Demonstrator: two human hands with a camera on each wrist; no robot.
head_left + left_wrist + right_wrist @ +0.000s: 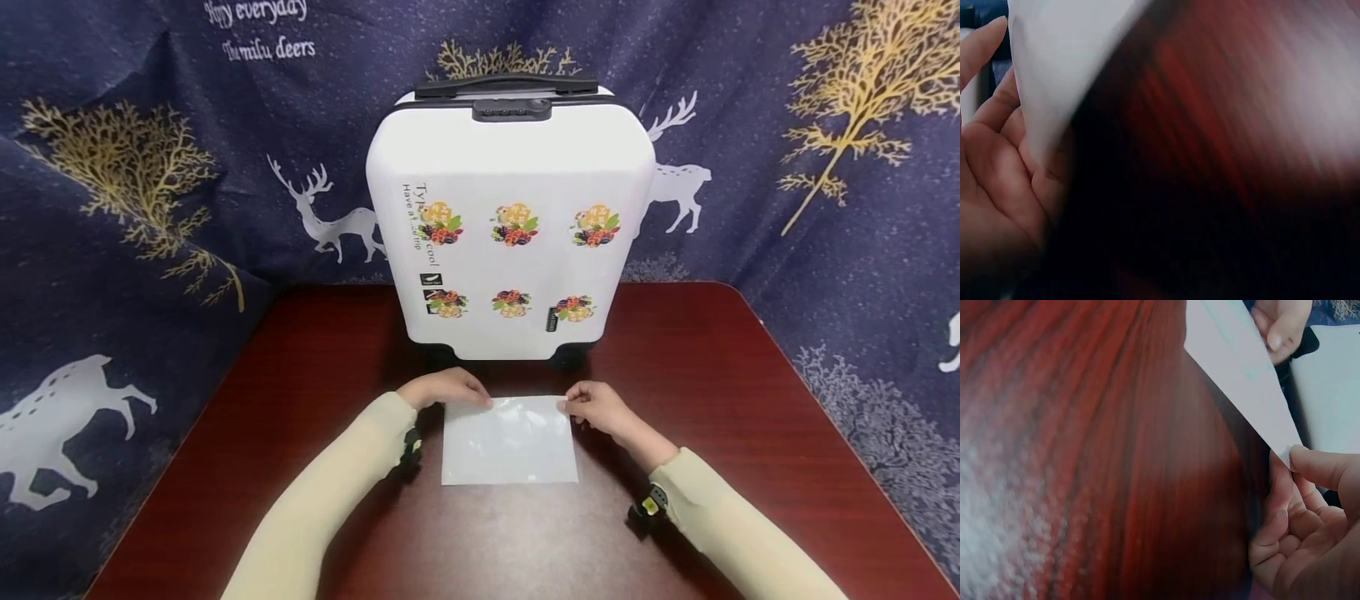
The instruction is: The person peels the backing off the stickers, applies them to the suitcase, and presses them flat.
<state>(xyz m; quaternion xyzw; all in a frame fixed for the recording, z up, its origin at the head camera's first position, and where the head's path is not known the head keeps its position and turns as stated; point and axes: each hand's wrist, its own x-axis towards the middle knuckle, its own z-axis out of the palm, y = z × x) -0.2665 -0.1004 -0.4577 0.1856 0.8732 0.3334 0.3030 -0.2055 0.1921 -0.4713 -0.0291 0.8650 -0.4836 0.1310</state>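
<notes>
A glossy white sheet (510,446) is held by its far edge above the dark red table. My left hand (448,387) holds that edge left of its middle. In the left wrist view, the left thumb (985,47) is at the edge of the sheet and other fingers are partly hidden behind it. My right hand (600,410) pinches the far right corner; in the right wrist view the thumb (1322,465) lies over this corner with curled fingers beneath.
A white suitcase (510,158) with several fruit stickers (514,225) stands upright just beyond the hands on the table (322,333). Behind it hangs a dark blue cloth (337,108) printed with deer and trees.
</notes>
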